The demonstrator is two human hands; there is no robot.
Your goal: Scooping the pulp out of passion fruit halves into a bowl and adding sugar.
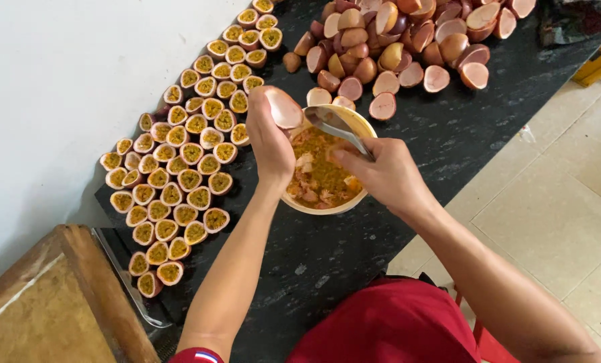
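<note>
1. One view only, from a camera worn on the person's head.
2. It looks steeply down over the red-clad chest and both forearms.
3. It sits close above the dark counter [448, 141], whose length runs diagonally across the frame.
4. The white wall [58, 81] fills the upper left, the tiled floor [556, 215] the right.

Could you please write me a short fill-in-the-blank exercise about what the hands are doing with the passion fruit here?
1. The left hand holds an emptied passion fruit half over the ____, which contains scooped pulp.
2. The right hand holds a metal ____.
3. The filled passion fruit halves lie in rows beside the white ____.
4. The pile of empty shells lies on the ____ countertop.

Missing words: bowl; spoon; wall; black
</note>
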